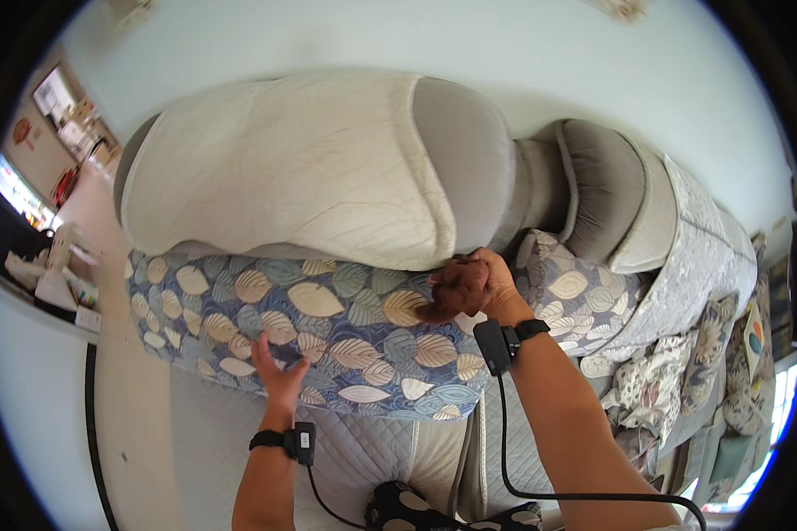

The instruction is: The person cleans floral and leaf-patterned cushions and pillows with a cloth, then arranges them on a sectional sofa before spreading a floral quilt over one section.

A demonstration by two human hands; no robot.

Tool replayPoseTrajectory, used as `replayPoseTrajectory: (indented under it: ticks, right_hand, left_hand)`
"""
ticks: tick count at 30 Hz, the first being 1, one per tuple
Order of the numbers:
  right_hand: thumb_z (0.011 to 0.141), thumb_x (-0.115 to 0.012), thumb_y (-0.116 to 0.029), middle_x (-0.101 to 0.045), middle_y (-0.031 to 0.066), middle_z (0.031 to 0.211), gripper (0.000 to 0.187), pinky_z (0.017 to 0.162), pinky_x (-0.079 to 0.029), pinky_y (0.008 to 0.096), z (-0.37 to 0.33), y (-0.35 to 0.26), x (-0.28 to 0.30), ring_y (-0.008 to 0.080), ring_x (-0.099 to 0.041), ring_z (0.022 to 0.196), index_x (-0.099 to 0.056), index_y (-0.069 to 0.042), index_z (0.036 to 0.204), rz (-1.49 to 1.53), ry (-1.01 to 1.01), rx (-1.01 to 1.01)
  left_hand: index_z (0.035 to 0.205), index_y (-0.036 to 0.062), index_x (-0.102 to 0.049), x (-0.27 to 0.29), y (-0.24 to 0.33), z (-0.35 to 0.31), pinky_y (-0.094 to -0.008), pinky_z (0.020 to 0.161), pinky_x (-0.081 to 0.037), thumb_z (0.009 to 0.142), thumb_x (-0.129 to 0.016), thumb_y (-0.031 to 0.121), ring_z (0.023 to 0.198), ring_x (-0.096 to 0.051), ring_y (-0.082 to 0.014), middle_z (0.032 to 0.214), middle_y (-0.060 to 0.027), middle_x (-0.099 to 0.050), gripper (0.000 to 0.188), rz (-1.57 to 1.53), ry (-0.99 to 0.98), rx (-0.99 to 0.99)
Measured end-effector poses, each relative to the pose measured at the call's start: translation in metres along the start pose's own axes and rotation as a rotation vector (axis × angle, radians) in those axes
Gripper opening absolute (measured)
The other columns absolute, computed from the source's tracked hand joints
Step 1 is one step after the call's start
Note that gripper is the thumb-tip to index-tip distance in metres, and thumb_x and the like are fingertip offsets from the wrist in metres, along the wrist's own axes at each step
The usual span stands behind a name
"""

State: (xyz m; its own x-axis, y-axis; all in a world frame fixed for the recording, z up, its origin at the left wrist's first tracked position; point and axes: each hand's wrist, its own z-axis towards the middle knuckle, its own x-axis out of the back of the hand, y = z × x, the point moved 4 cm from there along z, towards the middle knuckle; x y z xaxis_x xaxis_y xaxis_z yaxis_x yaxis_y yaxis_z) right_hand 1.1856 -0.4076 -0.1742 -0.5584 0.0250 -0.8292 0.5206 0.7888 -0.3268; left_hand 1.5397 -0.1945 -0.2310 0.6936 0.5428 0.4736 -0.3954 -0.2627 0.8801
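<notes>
A grey sofa is draped along its back with a cream cover, by whose lower edge the brown cloth is held. The seat is covered with a leaf-patterned cloth; over its left part the left hand is held with fingers spread, though whether it is touched cannot be told. To the right, a grey pillow is propped. The brown cloth is bunched and clutched in the right hand, lying against its fingers; part of the seat behind is hidden by a black wrist box.
</notes>
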Motion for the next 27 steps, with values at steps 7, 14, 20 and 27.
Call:
replayPoseTrajectory:
  ticks: [7, 14, 20, 27]
  right_hand:
    - [0.072, -0.041, -0.031, -0.057, 0.0171, 0.082, 0.029, 0.079, -0.039, 0.0432, 0.020, 0.003, 0.045, 0.0352, -0.051, 0.087, -0.055, -0.007, 0.080, -0.495, -0.013, 0.184]
    - [0.071, -0.052, -0.019, -0.043, 0.0024, 0.055, 0.020, 0.052, -0.041, 0.0311, -0.019, 0.007, -0.035, 0.0189, -0.042, 0.051, -0.040, -0.012, 0.057, -0.083, 0.247, 0.231]
    - [0.076, -0.059, -0.021, -0.043, 0.0005, 0.056, 0.021, 0.044, -0.040, 0.0292, -0.029, 0.003, -0.052, 0.0169, -0.044, 0.048, -0.043, -0.012, 0.065, -0.245, 0.373, 0.375]
    - [0.080, -0.061, -0.029, -0.043, 0.0033, 0.063, 0.026, 0.048, -0.043, 0.0322, -0.021, 0.011, -0.030, 0.0185, -0.045, 0.053, -0.044, -0.010, 0.073, -0.314, 0.374, 0.188]
  left_hand:
    - [0.133, 0.0183, -0.031, 0.007, -0.004, 0.005, -0.0428, 0.101, -0.026, 0.051, -0.081, 0.018, 0.128, -0.022, -0.0365, 0.139, -0.0206, -0.017, 0.095, 0.150, 0.015, -0.078]
    - [0.132, 0.0222, -0.031, 0.020, -0.014, 0.005, -0.0427, 0.101, -0.025, 0.052, -0.082, 0.020, 0.128, -0.022, -0.0362, 0.141, -0.0187, -0.016, 0.095, 0.173, -0.021, 0.038]
    - [0.134, 0.0147, -0.030, 0.028, -0.036, 0.001, -0.0407, 0.100, -0.030, 0.058, -0.080, 0.015, 0.128, -0.026, -0.0335, 0.140, -0.0182, -0.022, 0.092, 0.049, -0.124, -0.077]
    - [0.140, 0.0176, -0.014, 0.018, -0.135, -0.086, -0.0434, 0.098, -0.029, 0.069, -0.076, 0.025, 0.125, -0.028, -0.0306, 0.141, -0.0066, -0.019, 0.094, -0.512, 0.182, 0.692]
